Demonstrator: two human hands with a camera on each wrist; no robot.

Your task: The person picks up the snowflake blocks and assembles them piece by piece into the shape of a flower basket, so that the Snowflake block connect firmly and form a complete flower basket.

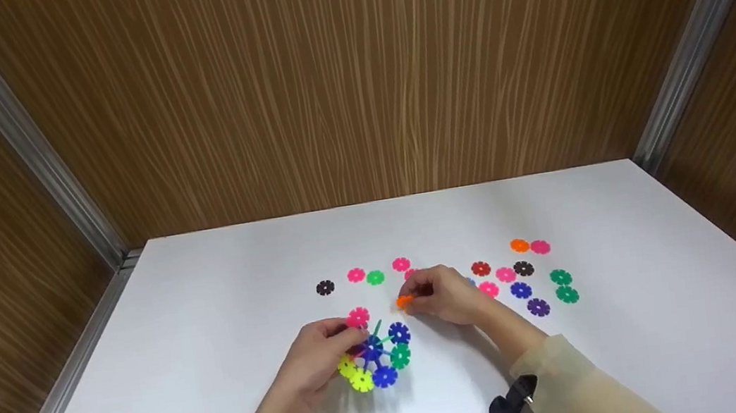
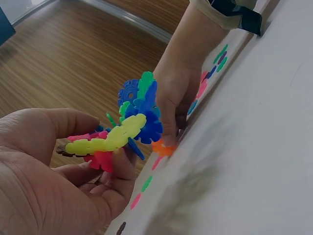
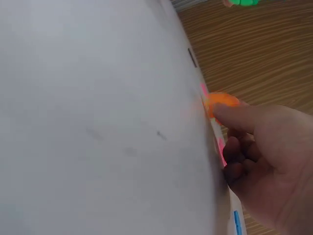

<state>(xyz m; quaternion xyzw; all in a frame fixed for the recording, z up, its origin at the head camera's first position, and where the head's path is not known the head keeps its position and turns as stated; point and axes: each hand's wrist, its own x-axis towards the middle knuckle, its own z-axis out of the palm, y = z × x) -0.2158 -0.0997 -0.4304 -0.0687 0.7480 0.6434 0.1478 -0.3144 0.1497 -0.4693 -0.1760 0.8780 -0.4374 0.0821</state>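
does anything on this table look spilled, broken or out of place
Nothing stands out: the loose discs lie flat on the table, the left hand holds the joined cluster, and the right hand pinches an orange disc.

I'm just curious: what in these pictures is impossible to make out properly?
- Head view: the right hand hides most of a blue disc and part of a pink disc.
- Head view: the left hand covers part of the disc cluster.
- Right wrist view: the thumb covers part of the orange disc.
- Right wrist view: the top edge cuts off a green piece.
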